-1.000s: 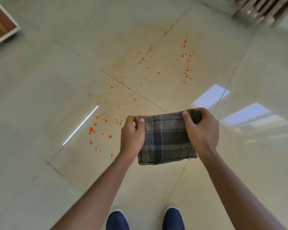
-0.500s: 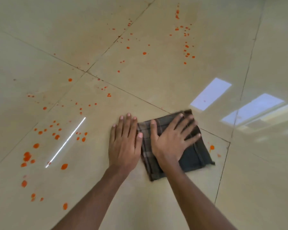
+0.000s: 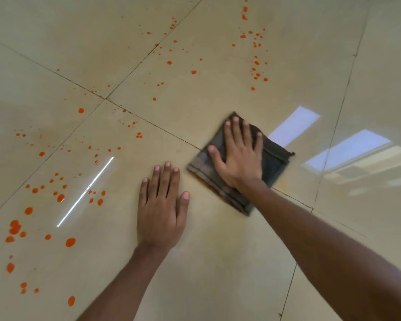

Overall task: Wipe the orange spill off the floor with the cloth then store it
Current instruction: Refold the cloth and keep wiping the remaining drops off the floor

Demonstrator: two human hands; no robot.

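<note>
A second ago both hands held the folded grey plaid cloth up in the air; half a second ago it was down on the glossy beige tiled floor. Since then the right hand, spread flat, has pushed it up and to the right, away from the left hand (palm down on bare tile). A faint orange smear now shows by the cloth's near edge, where two drops lay.

Floor is looking like glossy, smooth beige tile, mirroring window light right of the cloth. Cloth is showing as dark woven fabric, matt, folded, stitched hems. Orange spill left of the cloth is sitting as wet, shiny droplets.
</note>
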